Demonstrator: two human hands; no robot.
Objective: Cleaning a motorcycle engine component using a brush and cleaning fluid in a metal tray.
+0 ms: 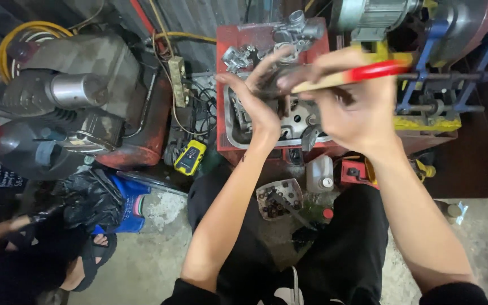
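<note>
Hands meet just above the centre of the frame, over a red tray [226, 48] that holds a shallow metal pan [230, 127] and grey engine parts. The left hand [258, 99] rises from a bare forearm running up from the lower middle; its palm faces right, fingers spread and curled around a small dark metal part [278, 85], which is pinched between fingers and thumb. The part is blurred and mostly hidden, so its exact shape cannot be told.

The right hand [357, 110] comes in from the lower right, wrist bent, back of the hand toward the camera. Its fingers are closed around a brush with a red and pale wooden handle [362, 73]; the handle points toward the upper right, and the working end reaches left to the dark part, touching or just beside it. The bristles are hidden behind the fingers.

A carburettor-like grey casting [295, 28] lies at the top of the tray, above the hands. Below the tray, between the person's black-clad knees, sit a small dish of dark bolts [280, 199] and a white plastic can [319, 174]. A yellow handheld tester [190, 157] lies left of the tray, and a large grey and red machine [86, 96] fills the upper left. Another person's sandalled foot [94, 254] shows in the lower left.
</note>
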